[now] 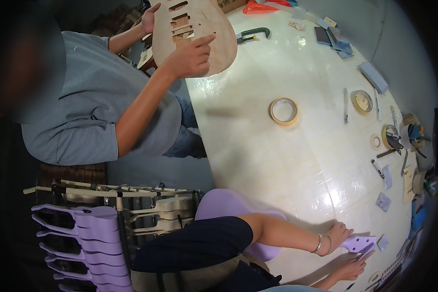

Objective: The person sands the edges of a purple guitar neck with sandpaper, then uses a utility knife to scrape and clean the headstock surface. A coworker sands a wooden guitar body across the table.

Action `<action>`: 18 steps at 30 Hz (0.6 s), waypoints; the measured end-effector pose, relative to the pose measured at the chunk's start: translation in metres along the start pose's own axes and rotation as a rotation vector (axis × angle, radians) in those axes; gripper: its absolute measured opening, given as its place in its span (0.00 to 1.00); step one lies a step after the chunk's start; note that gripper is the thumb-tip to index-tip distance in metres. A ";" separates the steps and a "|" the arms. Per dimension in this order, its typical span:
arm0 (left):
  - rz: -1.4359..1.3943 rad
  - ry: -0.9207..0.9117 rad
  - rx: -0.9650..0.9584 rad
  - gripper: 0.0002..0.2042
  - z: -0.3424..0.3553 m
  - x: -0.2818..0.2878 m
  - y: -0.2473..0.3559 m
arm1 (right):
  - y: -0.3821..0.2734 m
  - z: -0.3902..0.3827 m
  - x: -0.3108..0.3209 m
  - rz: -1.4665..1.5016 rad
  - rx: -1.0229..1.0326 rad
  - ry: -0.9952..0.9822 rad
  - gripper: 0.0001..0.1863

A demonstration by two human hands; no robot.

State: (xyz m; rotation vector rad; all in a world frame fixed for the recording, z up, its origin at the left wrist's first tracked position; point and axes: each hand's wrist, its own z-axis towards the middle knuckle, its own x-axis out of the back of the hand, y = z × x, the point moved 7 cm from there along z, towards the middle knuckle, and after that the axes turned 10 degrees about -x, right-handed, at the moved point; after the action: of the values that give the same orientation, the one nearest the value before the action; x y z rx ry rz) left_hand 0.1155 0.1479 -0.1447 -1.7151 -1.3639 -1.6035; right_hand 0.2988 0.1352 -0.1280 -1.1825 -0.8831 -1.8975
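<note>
A lavender electric guitar (222, 203) lies across the near edge of the table, partly hidden under my left arm. My left hand (339, 234), with bracelets on its wrist, is closed round the neck just behind the headstock (357, 243). At the headstock's near edge my right hand (353, 269) is closed, its index finger stretched along a thin greyish piece that I cannot make out clearly. Across from me a person in a grey shirt (97, 97) holds an unpainted wooden guitar body (219, 48) in both hands.
A tape roll (284, 111) lies mid-table. More tape (362, 102), a sanding block (374, 78), a green clamp (253, 34) and abrasive sheets (383, 202) lie towards the far edges. A rack of lavender guitars (100, 233) stands at lower left.
</note>
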 end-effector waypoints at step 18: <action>-0.011 -0.028 0.037 0.33 0.005 -0.005 0.000 | -0.032 -0.010 0.016 0.084 -0.031 -0.065 0.32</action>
State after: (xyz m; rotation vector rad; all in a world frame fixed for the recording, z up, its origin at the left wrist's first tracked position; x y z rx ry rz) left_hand 0.1183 0.1502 -0.1505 -1.7178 -1.4102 -1.5555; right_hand 0.2625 0.1395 -0.1227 -1.2867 -0.8281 -1.8203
